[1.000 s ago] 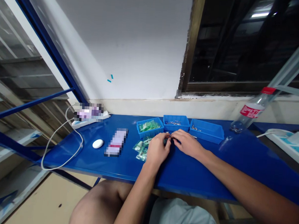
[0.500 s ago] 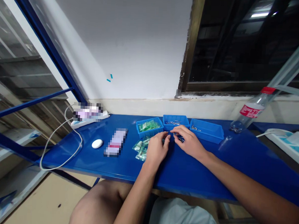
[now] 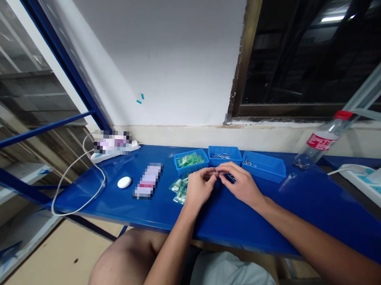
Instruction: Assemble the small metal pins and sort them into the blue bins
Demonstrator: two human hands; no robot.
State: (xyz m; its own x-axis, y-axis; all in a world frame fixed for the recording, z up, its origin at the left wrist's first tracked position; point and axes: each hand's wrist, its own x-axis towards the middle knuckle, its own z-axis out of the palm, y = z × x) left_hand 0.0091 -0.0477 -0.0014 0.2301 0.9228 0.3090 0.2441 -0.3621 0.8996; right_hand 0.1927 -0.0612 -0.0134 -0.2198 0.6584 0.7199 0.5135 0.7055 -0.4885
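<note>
My left hand [image 3: 198, 187] and my right hand [image 3: 239, 182] meet fingertip to fingertip just above the blue table [image 3: 250, 213], in front of the middle blue bin [image 3: 224, 155]. Both pinch a small part too tiny to name. Several small green packets [image 3: 179, 190] lie on the table just left of my left hand. The left blue bin [image 3: 190, 161] holds more green packets. Small metal pieces lie in the middle bin and in the right blue bin [image 3: 263, 166].
A white oval object [image 3: 124, 182] and a blurred flat box [image 3: 147, 181] lie left of the packets. A white power strip [image 3: 113, 153] with a looping cable sits at the back left. A plastic bottle [image 3: 321, 143] leans at the back right, beside a white panel [image 3: 367, 181].
Both hands have lifted a little off the table. My right hand drew back from the left, then the fingertips came together again in a pinch.
</note>
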